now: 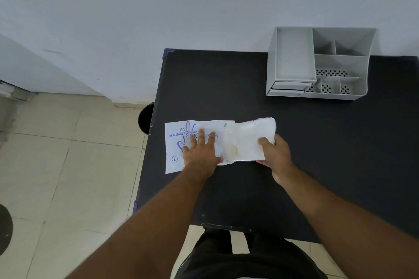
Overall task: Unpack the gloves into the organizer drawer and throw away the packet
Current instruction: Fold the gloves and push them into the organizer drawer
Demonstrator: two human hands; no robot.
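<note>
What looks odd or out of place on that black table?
Little stands out. The white printed plastic packet is crumpled at its open end, where the stack of clear gloves sticks out. The grey plastic organizer sits square; its drawers look slightly ajar.

The packet (pixel 179 142) is showing blue print on its white face: "DISPOSABLE" is reading clearly toward its left end, and the line is running on as "POLYETHY…" and "…ES", with the left hand (pixel 199 156) covering the middle letters. Just above that line, small letters are spelling "EMBOSSED". Near the packet's lower left corner, a circled "L" is standing. Nothing else is carrying readable text.
</note>
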